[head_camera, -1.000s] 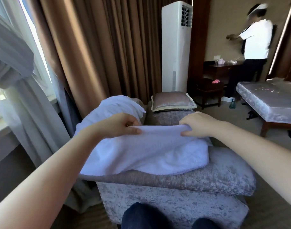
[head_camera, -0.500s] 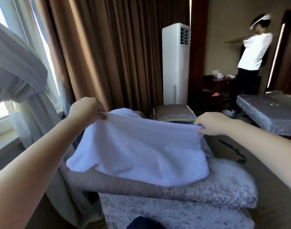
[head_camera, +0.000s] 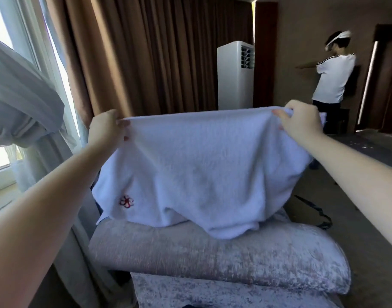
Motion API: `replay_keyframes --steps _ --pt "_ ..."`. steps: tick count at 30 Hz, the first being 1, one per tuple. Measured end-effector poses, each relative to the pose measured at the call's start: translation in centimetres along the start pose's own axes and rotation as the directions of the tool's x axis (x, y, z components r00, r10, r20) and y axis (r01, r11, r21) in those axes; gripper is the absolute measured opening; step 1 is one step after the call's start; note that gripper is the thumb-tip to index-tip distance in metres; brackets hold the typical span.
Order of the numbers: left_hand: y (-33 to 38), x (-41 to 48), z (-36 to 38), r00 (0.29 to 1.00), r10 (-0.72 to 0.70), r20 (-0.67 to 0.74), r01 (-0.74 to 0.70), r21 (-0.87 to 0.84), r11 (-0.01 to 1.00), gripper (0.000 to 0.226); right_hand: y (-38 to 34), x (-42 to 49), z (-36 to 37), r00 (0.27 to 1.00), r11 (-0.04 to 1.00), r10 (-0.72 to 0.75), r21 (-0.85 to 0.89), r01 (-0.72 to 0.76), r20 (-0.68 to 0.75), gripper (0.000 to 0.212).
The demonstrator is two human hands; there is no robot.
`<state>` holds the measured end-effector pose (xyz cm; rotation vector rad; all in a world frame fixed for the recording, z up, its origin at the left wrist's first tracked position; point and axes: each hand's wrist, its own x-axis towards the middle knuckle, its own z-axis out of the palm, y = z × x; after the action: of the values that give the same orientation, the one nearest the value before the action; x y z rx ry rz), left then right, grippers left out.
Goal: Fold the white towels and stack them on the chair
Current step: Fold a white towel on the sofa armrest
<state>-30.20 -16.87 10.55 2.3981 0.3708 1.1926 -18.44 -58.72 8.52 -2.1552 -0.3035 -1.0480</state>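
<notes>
A white towel (head_camera: 201, 170) with a small red embroidered mark near its lower left hangs spread between my hands, above the chair. My left hand (head_camera: 106, 130) pinches the towel's top left corner. My right hand (head_camera: 299, 123) grips the top right corner. The top edge is pulled taut and level. The towel's bottom edge droops onto the grey velvet seat cushion (head_camera: 224, 256) of the chair. The towel hides whatever lies behind it on the chair.
Brown curtains (head_camera: 146, 52) and a grey sheer curtain (head_camera: 24, 96) hang at left by the window. A white tower air conditioner (head_camera: 233, 74) stands behind. A person in a white shirt (head_camera: 333, 81) stands at back right, beside a bed edge (head_camera: 379, 145).
Both hands have risen and moved apart, lifting the towel off the cushion and stretching its top edge wide. The view has tilted upward.
</notes>
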Motion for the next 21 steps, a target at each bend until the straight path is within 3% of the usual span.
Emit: replay_keyframes --steps 3,8,13,21 --pt "0.3 2.1 0.1 0.996 0.089 -0.031 -0.083 0.143 0.986 0.023 0.2 1.0 0.3 0.999 1.000 0.006 0.001 -0.006 -0.031 0.023" --pt "-0.1 3.5 2.6 0.988 0.124 0.093 -0.145 0.259 0.955 0.027 3.2 0.8 2.7 0.994 0.997 0.081 -0.019 -0.080 0.074 0.021" --pt "-0.6 6.2 5.6 0.976 0.120 0.183 -0.174 0.314 0.933 0.028 4.2 2.9 3.4 0.993 0.993 0.109 -0.043 -0.106 0.054 0.018" --pt "5.1 13.4 3.8 0.932 0.363 -0.023 -0.328 0.375 0.867 0.025 3.1 8.9 1.4 0.983 0.997 0.062 -0.032 -0.068 -0.175 0.020"
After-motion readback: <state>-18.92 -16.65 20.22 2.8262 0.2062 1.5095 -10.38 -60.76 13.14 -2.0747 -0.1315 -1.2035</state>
